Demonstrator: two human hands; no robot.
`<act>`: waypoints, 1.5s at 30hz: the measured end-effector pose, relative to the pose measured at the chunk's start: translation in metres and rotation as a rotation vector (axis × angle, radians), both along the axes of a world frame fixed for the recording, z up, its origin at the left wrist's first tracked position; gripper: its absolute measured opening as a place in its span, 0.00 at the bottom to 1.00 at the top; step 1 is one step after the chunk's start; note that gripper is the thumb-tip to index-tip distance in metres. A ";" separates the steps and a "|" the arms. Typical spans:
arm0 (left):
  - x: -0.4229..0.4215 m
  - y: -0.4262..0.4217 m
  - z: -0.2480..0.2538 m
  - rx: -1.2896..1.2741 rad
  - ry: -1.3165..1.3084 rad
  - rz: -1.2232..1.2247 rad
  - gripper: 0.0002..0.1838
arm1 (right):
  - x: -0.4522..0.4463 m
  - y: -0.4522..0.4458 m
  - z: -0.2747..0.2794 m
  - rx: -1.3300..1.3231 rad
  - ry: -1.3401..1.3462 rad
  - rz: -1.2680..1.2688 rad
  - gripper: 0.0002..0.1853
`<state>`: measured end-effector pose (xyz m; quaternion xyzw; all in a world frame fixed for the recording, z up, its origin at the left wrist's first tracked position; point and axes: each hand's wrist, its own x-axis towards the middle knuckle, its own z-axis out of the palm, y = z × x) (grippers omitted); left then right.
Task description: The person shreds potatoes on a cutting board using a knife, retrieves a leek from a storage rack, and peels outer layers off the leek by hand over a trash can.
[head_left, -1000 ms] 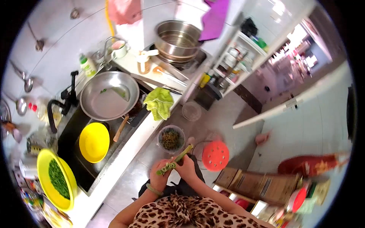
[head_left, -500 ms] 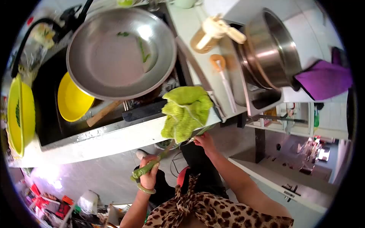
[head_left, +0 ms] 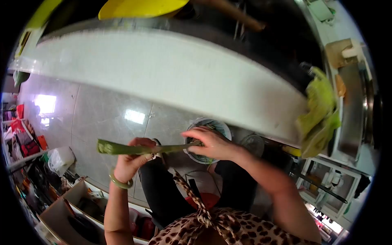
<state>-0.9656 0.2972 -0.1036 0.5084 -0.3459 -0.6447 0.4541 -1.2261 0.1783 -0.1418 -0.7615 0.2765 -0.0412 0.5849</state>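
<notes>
My left hand (head_left: 134, 157), with a pale green bangle at the wrist, is closed around a long green vegetable stalk (head_left: 171, 149). Its thick, blunt end juts out to the left of the fist, while the thinner end runs across to my right hand (head_left: 212, 143). There the thumb and fingers close on the thin end; its very tip is hidden by the hand. Beneath the right hand stands a round bin (head_left: 200, 157) with a pale rim and greenish scraps inside, partly covered by the hand.
The white counter edge (head_left: 171, 69) crosses in front of me. A yellow bowl (head_left: 143, 7) and a wooden handle (head_left: 237, 16) lie beyond it. A green cloth (head_left: 320, 114) hangs over the counter at right. At lower left stand open boxes (head_left: 87, 192) and a white bag (head_left: 61, 160).
The view has tilted down and left, away from the large pan. Both hands now hold the stalk nearly level above the floor, with the right hand over the bin.
</notes>
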 end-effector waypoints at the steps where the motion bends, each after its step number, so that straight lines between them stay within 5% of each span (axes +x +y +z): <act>1: 0.005 -0.003 -0.001 -0.090 -0.023 -0.027 0.14 | 0.015 -0.003 0.008 -0.086 -0.030 0.098 0.26; 6: 0.004 0.004 -0.014 -0.335 -0.067 -0.101 0.14 | 0.053 0.011 -0.001 -0.269 -0.118 0.169 0.21; 8: -0.006 0.009 -0.010 -0.355 -0.118 -0.072 0.17 | 0.042 0.031 -0.006 -0.374 -0.222 0.013 0.14; 12: -0.059 0.045 -0.007 -0.425 -0.322 0.118 0.20 | 0.013 0.077 -0.016 -0.622 -0.266 -0.206 0.13; 19: -0.094 0.060 -0.004 -0.401 -0.130 0.536 0.12 | 0.001 0.117 0.011 -0.838 -0.202 -0.397 0.13; 33: -0.122 0.048 -0.015 -0.420 -0.229 0.455 0.12 | -0.006 0.097 0.037 -1.242 -0.147 -0.228 0.03; 45: -0.114 0.043 -0.031 -0.432 -0.181 0.398 0.12 | 0.004 0.085 0.014 -1.154 -0.051 -0.395 0.07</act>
